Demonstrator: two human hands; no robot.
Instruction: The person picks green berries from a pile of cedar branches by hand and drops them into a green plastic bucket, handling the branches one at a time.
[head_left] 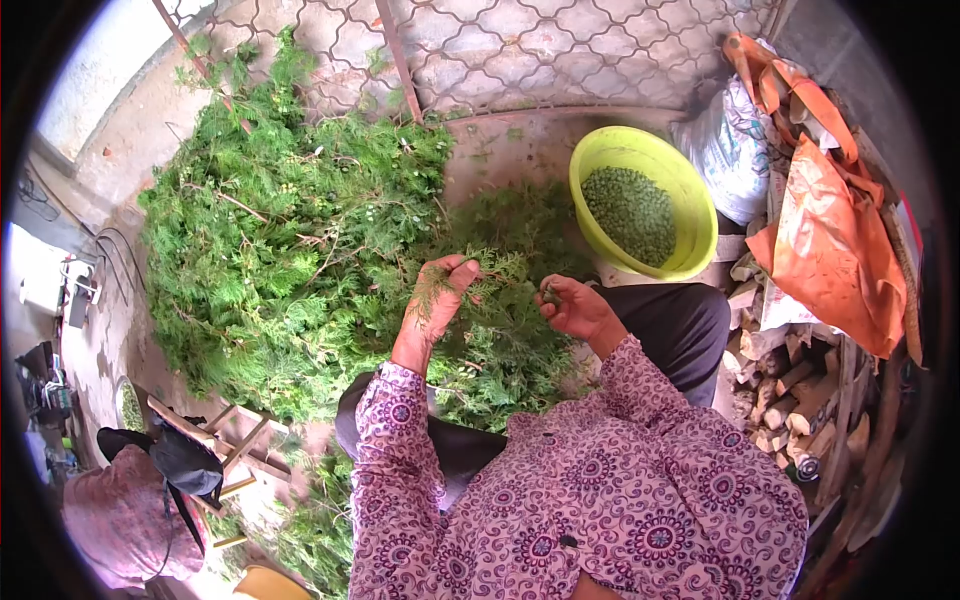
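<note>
My left hand (436,298) is closed, pinching a feathery green conifer sprig (492,266) whose tips point toward my other hand. A little to the right, my right hand (580,308) has its fingers curled in, with small green cones (550,293) showing at the fingertips; their number is hidden. Both hands are above a large heap of cut conifer branches (270,250) spread over the ground in front of me. Beyond my right hand stands a yellow-green basin (697,215), partly filled with small round green cones (628,215).
A wavy metal grille (560,50) runs along the far side. At right, an orange sack (830,250) lies over stacked firewood (800,400), beside a white woven bag (728,150). At lower left are a wooden stool (240,450) and a person's sleeve (130,510).
</note>
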